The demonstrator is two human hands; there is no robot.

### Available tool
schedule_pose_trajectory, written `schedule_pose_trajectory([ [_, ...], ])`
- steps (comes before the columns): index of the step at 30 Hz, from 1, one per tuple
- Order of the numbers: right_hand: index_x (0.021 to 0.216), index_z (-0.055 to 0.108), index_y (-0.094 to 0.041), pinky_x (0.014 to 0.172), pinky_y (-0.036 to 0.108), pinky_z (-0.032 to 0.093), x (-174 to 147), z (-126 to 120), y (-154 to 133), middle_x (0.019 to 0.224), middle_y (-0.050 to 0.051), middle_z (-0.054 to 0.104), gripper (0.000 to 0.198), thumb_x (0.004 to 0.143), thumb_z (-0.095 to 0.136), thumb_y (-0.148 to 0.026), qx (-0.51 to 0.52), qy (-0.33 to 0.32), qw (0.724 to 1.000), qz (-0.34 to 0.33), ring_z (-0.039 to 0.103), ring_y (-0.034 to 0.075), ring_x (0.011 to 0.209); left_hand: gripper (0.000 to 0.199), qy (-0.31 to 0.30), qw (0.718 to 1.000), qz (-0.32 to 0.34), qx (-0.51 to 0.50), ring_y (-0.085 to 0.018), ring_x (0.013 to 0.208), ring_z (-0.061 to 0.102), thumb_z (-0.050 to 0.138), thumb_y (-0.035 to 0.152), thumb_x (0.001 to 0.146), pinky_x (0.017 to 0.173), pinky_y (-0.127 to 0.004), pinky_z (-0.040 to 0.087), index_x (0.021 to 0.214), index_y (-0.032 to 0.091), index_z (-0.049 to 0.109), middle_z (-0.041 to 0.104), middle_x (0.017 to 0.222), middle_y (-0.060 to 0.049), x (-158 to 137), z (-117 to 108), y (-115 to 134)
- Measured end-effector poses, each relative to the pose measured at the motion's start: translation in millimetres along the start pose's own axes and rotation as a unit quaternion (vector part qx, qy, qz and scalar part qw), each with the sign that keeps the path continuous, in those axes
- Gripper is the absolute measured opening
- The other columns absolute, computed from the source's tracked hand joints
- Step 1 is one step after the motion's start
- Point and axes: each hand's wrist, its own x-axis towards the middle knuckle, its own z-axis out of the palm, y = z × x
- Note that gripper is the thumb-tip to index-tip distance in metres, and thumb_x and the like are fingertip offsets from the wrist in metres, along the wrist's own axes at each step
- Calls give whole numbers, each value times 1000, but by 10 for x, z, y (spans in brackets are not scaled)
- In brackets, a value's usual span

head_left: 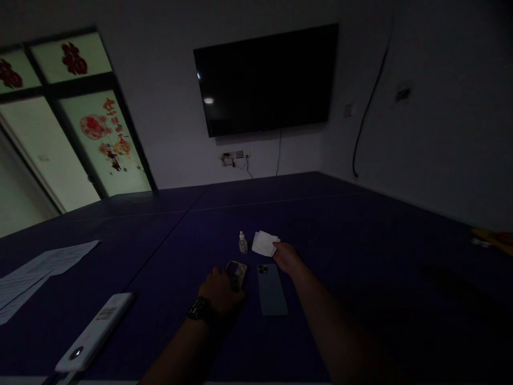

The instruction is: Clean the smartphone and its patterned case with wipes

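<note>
My left hand [218, 291], with a dark watch on its wrist, is closed around the lower part of a phone case [239, 271] with a camera cutout. The hand hides much of the case. My right hand [287, 259] pinches the right edge of a folded white tissue or cloth [264, 243]. Between my forearms a blue-grey phone [272, 291] lies back up, its camera lenses at the top left. Just left of the white piece stands a small clear dropper bottle [242, 244] with a white cap.
A long white device [96, 329] lies at the lower left, near printed papers [48, 267]. These things rest on a dark blue table [320, 214] with a seam on its left. Beyond it, a television [268, 80] hangs on the wall. Something yellow [495, 239] lies at the far right.
</note>
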Motion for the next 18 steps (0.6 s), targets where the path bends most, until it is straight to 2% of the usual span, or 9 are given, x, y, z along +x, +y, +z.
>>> schedule_pose_trajectory([
  [2, 132, 62, -18, 92, 47, 60, 11, -4, 7, 132, 10, 64, 37, 100, 67, -37, 1, 3, 1000, 2, 67, 25, 111, 64, -28, 996, 17, -78, -45, 115, 66, 58, 63, 78, 93, -53, 52, 117, 13, 70, 68, 124, -27, 17, -83, 11],
  [4, 132, 62, -18, 92, 46, 60, 18, -8, 13, 132, 10, 64, 37, 100, 67, -37, 2, 4, 1000, 5, 67, 25, 111, 64, -76, 980, 47, -175, -36, 106, 71, 36, 62, 91, 86, -47, 56, 122, 17, 69, 73, 118, -20, 44, -201, 25],
  [6, 131, 62, -18, 92, 46, 60, 20, -10, 15, 132, 10, 64, 37, 100, 67, -37, 2, 5, 1000, 8, 67, 25, 110, 71, -119, 955, 76, -263, -31, 107, 73, 14, 54, 97, 84, -43, 58, 132, 18, 64, 73, 124, -18, 81, -322, 24],
  [7, 131, 62, -18, 92, 46, 60, 20, -11, 14, 132, 10, 64, 37, 100, 67, -37, 2, 5, 1000, 10, 67, 25, 110, 74, -144, 930, 85, -326, -30, 110, 72, 8, 51, 98, 86, -44, 58, 138, 17, 60, 71, 129, -18, 104, -370, 15],
  [8, 131, 62, -18, 92, 46, 60, 19, -10, 12, 131, 10, 64, 37, 100, 67, -37, 2, 4, 1000, 11, 67, 25, 110, 75, -167, 899, 92, -395, -30, 114, 71, 6, 51, 99, 90, -45, 57, 142, 16, 57, 69, 134, -19, 130, -400, 0],
  [11, 131, 62, -18, 91, 46, 60, 18, -10, -2, 131, 10, 65, 37, 100, 67, -37, 2, 2, 1000, 13, 68, 25, 109, 72, -255, 681, 79, -682, -33, 106, 72, 26, 69, 98, 95, -54, 54, 139, 19, 57, 72, 123, -18, 220, -361, -61],
  [12, 131, 62, -18, 91, 46, 60, 19, -10, -7, 131, 10, 65, 37, 100, 67, -37, 2, 3, 1000, 12, 68, 25, 109, 71, -270, 630, 71, -725, -32, 100, 73, 31, 73, 97, 93, -55, 54, 137, 21, 59, 74, 116, -16, 253, -305, -82],
  [14, 131, 62, -18, 91, 46, 60, 20, -13, -16, 130, 10, 65, 36, 101, 67, -37, 1, 6, 1000, 8, 68, 25, 109, 69, -280, 574, 58, -767, -31, 94, 73, 37, 75, 97, 90, -54, 54, 135, 22, 60, 74, 109, -15, 317, -151, -118],
  [18, 131, 62, -18, 90, 45, 60, 15, -30, -22, 130, 10, 65, 36, 101, 67, -37, -2, 15, 1000, -6, 68, 24, 108, 63, -251, 521, 34, -815, -28, 88, 73, 47, 70, 97, 86, -46, 55, 125, 16, 65, 75, 103, -14, 417, 179, -175],
])
